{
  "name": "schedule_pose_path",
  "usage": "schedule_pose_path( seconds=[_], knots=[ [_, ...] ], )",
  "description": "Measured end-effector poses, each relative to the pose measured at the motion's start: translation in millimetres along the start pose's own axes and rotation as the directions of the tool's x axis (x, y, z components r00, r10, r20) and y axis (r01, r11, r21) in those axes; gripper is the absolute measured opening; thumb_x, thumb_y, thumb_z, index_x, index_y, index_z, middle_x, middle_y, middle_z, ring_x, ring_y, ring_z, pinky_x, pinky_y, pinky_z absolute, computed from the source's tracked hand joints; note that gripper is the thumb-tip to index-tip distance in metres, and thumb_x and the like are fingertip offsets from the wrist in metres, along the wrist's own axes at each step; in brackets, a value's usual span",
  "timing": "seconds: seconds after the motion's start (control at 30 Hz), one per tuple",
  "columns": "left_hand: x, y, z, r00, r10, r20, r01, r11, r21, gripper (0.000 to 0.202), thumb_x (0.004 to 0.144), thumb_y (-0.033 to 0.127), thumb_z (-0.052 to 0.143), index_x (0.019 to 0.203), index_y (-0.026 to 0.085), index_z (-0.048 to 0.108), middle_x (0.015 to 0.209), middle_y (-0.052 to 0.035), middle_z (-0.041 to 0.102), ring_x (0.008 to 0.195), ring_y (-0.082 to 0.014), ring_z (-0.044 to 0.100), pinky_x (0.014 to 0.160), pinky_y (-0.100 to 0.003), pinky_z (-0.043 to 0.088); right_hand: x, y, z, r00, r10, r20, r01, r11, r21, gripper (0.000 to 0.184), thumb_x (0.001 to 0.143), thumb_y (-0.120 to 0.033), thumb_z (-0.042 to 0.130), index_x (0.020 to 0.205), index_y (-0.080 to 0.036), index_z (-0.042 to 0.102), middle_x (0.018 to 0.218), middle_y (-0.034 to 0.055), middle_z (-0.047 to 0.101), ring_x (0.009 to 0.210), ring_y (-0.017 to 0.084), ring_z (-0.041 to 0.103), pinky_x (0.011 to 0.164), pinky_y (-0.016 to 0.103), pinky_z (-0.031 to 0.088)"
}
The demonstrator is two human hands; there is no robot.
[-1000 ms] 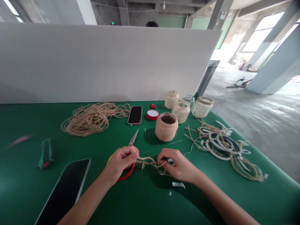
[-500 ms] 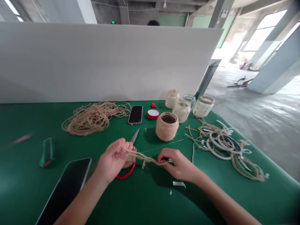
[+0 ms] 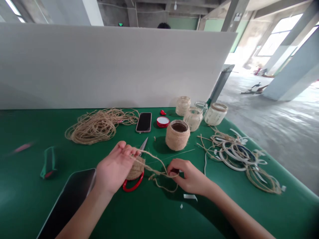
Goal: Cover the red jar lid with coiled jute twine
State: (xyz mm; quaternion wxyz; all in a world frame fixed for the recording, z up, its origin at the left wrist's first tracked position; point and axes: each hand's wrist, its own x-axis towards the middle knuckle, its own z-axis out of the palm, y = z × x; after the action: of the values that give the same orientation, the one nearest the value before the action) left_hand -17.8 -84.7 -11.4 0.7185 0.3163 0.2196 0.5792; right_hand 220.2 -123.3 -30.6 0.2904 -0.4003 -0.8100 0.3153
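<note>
My left hand (image 3: 112, 167) is turned palm up, its fingers curled with strands of jute twine (image 3: 153, 170) running across the fingertips. To the right, my right hand (image 3: 188, 174) pinches the same twine between thumb and fingers. A loose loop of it hangs below, between the hands. Just beyond my left fingers sits a small roll of twine (image 3: 136, 168), partly covered. Scissors (image 3: 134, 186) with red handles lie by the roll, blades pointing away. A twine-wrapped jar (image 3: 177, 137) stands upright beyond my right hand.
Several glass jars (image 3: 193, 119) stand at the back right. Tangled cord and twine (image 3: 236, 154) lie on the right, a large twine heap (image 3: 99, 126) at back left. A phone (image 3: 144, 122), red lid (image 3: 163, 121) and dark tablet-like slab (image 3: 69, 199) rest on the green table.
My left hand has moved slightly left and opened out a little. The twine has spread from a tight bundle into a loose loop; my right hand has stayed in place.
</note>
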Motion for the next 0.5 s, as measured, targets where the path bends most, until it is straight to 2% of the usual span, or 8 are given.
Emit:
schedule_pose_path(
  seconds=[0.07, 0.13, 0.17, 0.2, 0.27, 0.37, 0.43, 0.5],
  knots=[
    [0.1, 2.2, -2.6, 0.999, 0.007, -0.034, -0.003, 0.992, 0.123, 0.013, 0.079, 0.033, 0.052, 0.087, 0.022, 0.055, 0.056, 0.0057, 0.036, 0.058, -0.0105, 0.042, 0.072, -0.03, 0.042, 0.0, 0.0, 0.2, 1.0, -0.001, 0.002, 0.001, 1.0, -0.004, 0.023, 0.068, 0.002, 0.044, 0.076, -0.017, 0.055, 0.073, 0.0002, 0.056, 0.066, 0.011, 0.049, 0.061, 0.021, 0.038],
    [-1.5, 4.1, -4.6, 1.0, -0.006, -0.03, 0.018, 0.901, 0.434, 0.022, 0.077, 0.036, 0.056, 0.095, 0.023, 0.056, 0.054, 0.0068, 0.034, 0.052, -0.0097, 0.037, 0.061, -0.025, 0.04, 0.2, -0.1, 0.1, 1.0, 0.0, 0.002, 0.0, 1.0, -0.011, 0.022, 0.069, 0.001, 0.044, 0.076, -0.017, 0.055, 0.073, 0.0001, 0.056, 0.066, 0.011, 0.049, 0.061, 0.021, 0.038],
    [-2.6, 4.8, -5.0, 1.0, -0.022, -0.016, 0.028, 0.786, 0.617, 0.024, 0.074, 0.035, 0.06, 0.095, 0.023, 0.058, 0.053, 0.0068, 0.034, 0.05, -0.0096, 0.035, 0.056, -0.024, 0.037, 0.4, -0.1, -0.2, 1.0, 0.0, 0.001, 0.0, 1.0, -0.016, 0.021, 0.069, 0.0, 0.044, 0.075, -0.017, 0.054, 0.073, 0.0, 0.055, 0.066, 0.011, 0.048, 0.06, 0.021, 0.038],
    [-3.8, 5.4, -4.9, 0.999, -0.036, 0.004, 0.02, 0.632, 0.775, 0.024, 0.072, 0.033, 0.063, 0.093, 0.023, 0.06, 0.053, 0.0067, 0.033, 0.049, -0.0097, 0.035, 0.053, -0.023, 0.035, 0.5, -0.1, -0.4, 1.0, -0.001, 0.0, 0.001, 1.0, -0.019, 0.02, 0.07, 0.0, 0.044, 0.075, -0.017, 0.054, 0.072, -0.0002, 0.055, 0.066, 0.011, 0.048, 0.06, 0.021, 0.038],
    [-5.4, 5.8, -4.1, 0.998, -0.012, 0.066, -0.059, 0.308, 0.949, 0.017, 0.071, 0.032, 0.064, 0.085, 0.023, 0.063, 0.051, 0.0066, 0.031, 0.049, -0.0112, 0.037, 0.053, -0.024, 0.034, 0.8, 0.0, -0.9, 1.0, -0.003, -0.001, 0.003, 1.0, -0.021, 0.019, 0.071, -0.001, 0.044, 0.074, -0.017, 0.053, 0.072, -0.0003, 0.054, 0.065, 0.011, 0.048, 0.06, 0.021, 0.037],
    [-3.9, 3.9, -4.7, 0.965, 0.105, 0.238, -0.233, -0.064, 0.97, 0.015, 0.076, 0.033, 0.056, 0.087, 0.026, 0.063, 0.048, 0.0052, 0.035, 0.054, -0.0158, 0.044, 0.062, -0.028, 0.038, 1.1, -0.1, -1.5, 1.0, -0.003, -0.003, 0.003, 1.0, -0.025, 0.02, 0.071, 0.0, 0.044, 0.074, -0.017, 0.053, 0.072, -0.0002, 0.054, 0.065, 0.011, 0.048, 0.06, 0.021, 0.037],
    [-1.7, 0.7, -6.4, 0.912, 0.131, 0.39, -0.348, -0.26, 0.901, 0.022, 0.078, 0.029, 0.054, 0.098, 0.027, 0.062, 0.052, 0.0025, 0.047, 0.06, -0.0185, 0.05, 0.071, -0.034, 0.039, 1.4, -0.6, -1.8, 1.0, -0.008, -0.006, 0.008, 1.0, -0.023, 0.02, 0.07, 0.0, 0.044, 0.074, -0.017, 0.053, 0.072, -0.0002, 0.055, 0.066, 0.011, 0.048, 0.06, 0.021, 0.037],
    [-0.8, -4.4, -6.6, 0.844, 0.119, 0.522, -0.439, -0.405, 0.802, 0.027, 0.077, 0.026, 0.054, 0.103, 0.027, 0.061, 0.072, -0.0036, 0.062, 0.075, -0.0227, 0.056, 0.083, -0.042, 0.035, 1.6, -1.4, -1.8, 1.0, -0.023, -0.005, 0.023, 1.0, -0.002, 0.021, 0.07, 0.001, 0.043, 0.075, -0.017, 0.053, 0.072, -0.0001, 0.055, 0.066, 0.011, 0.049, 0.061, 0.021, 0.038]
  ],
)
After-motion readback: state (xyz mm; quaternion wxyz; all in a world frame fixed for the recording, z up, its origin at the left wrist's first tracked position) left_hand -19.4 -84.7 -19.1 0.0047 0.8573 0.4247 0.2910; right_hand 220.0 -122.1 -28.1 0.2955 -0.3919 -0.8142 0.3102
